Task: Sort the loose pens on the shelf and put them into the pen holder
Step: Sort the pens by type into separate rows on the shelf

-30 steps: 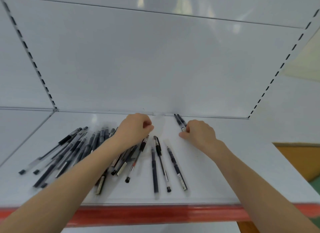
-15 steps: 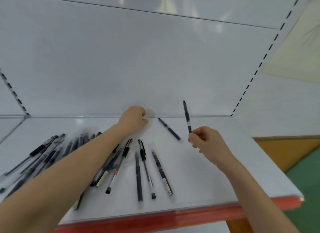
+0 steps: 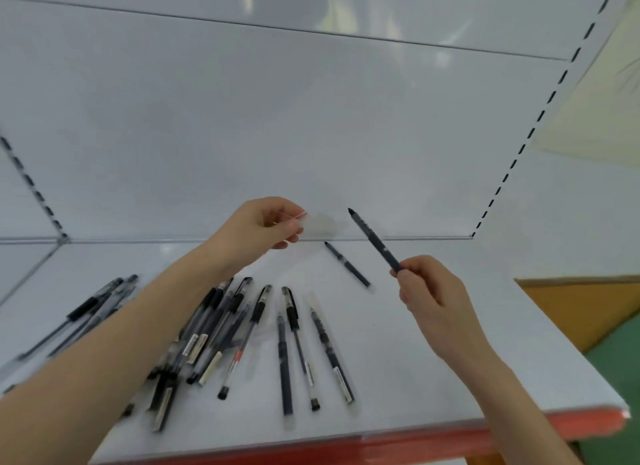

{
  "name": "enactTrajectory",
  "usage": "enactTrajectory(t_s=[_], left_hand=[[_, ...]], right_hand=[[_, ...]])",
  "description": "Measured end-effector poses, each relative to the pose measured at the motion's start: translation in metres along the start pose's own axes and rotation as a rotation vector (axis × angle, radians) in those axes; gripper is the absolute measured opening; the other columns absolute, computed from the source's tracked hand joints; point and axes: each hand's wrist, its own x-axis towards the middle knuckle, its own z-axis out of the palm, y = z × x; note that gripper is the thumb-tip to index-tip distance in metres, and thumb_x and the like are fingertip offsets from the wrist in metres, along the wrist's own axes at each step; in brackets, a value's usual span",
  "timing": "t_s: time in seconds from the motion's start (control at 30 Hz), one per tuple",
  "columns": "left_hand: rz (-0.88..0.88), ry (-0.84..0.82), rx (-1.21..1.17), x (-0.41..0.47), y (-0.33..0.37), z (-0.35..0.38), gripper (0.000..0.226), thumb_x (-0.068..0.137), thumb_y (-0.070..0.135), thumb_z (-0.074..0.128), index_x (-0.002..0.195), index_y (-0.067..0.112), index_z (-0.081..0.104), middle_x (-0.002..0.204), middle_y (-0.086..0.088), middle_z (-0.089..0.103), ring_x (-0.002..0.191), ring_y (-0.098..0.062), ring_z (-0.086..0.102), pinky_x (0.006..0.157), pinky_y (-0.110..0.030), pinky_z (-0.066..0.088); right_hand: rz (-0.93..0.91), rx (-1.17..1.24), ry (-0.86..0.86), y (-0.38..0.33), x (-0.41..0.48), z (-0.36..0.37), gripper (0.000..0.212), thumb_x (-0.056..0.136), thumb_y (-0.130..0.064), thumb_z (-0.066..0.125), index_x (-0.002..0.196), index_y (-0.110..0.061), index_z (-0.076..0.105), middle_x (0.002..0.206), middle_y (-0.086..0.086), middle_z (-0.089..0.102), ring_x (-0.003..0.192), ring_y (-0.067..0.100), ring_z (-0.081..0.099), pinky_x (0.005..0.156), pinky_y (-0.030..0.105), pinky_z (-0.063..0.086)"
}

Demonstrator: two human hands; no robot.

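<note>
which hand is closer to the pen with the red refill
Left. The left hand, pinching a clear blurred item, is just beyond the far end of the red-refill pen; the right hand, holding a dark pen, is well off to its right.

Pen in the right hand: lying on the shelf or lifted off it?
Lifted. The right hand pinches the pen at its lower end; it slants up-left in the air, clear of the shelf.
</note>
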Motion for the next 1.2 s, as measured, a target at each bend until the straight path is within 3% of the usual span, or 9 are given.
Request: enactTrajectory(t_s=[0.17, 0.6, 0.73, 1.0, 1.2], left_hand=[[0.028, 0.062, -0.160, -0.035, 0.018, -0.014, 0.015, 0.089, 0.006, 0.053, 0.088, 0.015, 0.064, 0.079, -0.001, 0.064, 0.068, -0.002, 0.063, 0.077, -0.020, 0.054], [0.076, 0.102, -0.158, -0.063, 0.026, -0.023, 0.018, 0.089, 0.001, 0.050, 0.092, 0.013, 0.063, 0.081, -0.004, 0.063, 0.068, -0.002, 0.062, 0.076, -0.020, 0.054], [0.073, 0.123, -0.261, -0.064, 0.027, -0.023, 0.018, 0.088, 0.002, 0.052, 0.093, 0.013, 0.065, 0.079, -0.004, 0.062, 0.070, -0.005, 0.063, 0.080, -0.022, 0.055], [0.034, 0.294, -0.528, -0.060, 0.027, -0.004, 0.011, 0.083, 0.001, 0.059, 0.085, 0.009, 0.066, 0.069, -0.003, 0.071, 0.064, -0.014, 0.066, 0.065, -0.023, 0.057], [0.057, 0.365, -0.556, -0.060, 0.026, 0.010, 0.011, 0.084, 0.003, 0.060, 0.086, 0.010, 0.068, 0.069, -0.003, 0.071, 0.067, -0.017, 0.066, 0.065, -0.022, 0.056]], right_hand=[[-0.103, 0.062, 0.010, -0.019, -0.008, 0.010, 0.022, 0.088, -0.018, 0.055, 0.067, -0.022, 0.056, 0.051, -0.006, 0.041, 0.049, 0.008, 0.033, 0.044, 0.014, 0.027], [-0.208, 0.077, -0.083, -0.038, -0.019, 0.023, 0.016, 0.087, -0.025, 0.057, 0.074, -0.034, 0.060, 0.051, -0.004, 0.044, 0.045, 0.007, 0.034, 0.042, 0.011, 0.026], [-0.193, 0.053, -0.124, -0.036, -0.022, 0.022, 0.017, 0.088, -0.025, 0.060, 0.072, -0.031, 0.060, 0.050, -0.006, 0.041, 0.046, 0.006, 0.032, 0.043, 0.010, 0.026], [-0.065, 0.067, -0.315, -0.037, -0.031, 0.031, 0.015, 0.089, -0.023, 0.053, 0.076, -0.026, 0.060, 0.049, -0.004, 0.057, 0.048, 0.003, 0.050, 0.055, 0.022, 0.043], [-0.120, 0.108, -0.262, -0.039, -0.032, 0.036, 0.017, 0.090, -0.014, 0.053, 0.075, -0.013, 0.060, 0.043, -0.004, 0.044, 0.041, 0.005, 0.041, 0.047, 0.012, 0.034]])
